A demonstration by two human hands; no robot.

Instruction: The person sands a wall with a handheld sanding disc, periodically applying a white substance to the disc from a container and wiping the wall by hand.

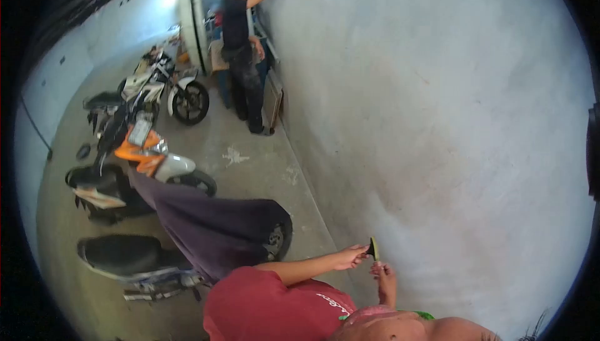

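My left hand [353,257] comes in from the left below a red sleeve, its fingers closed round the dark part of a small flat tool [373,249] with a yellow-green edge. Just below it, my right hand [385,276] is raised with bent fingers. Its fingertips are at the lower end of the tool, but the exact grip is too small to make out. Both hands are close in front of a grey plastered wall [437,153] with darker, patchy areas.
Several motorbikes are parked at the left, one orange [140,153], one under a dark cloth [212,222]. At the back a person in dark clothes [240,47] stands by the wall, one arm raised against it. A board [272,103] leans beside them.
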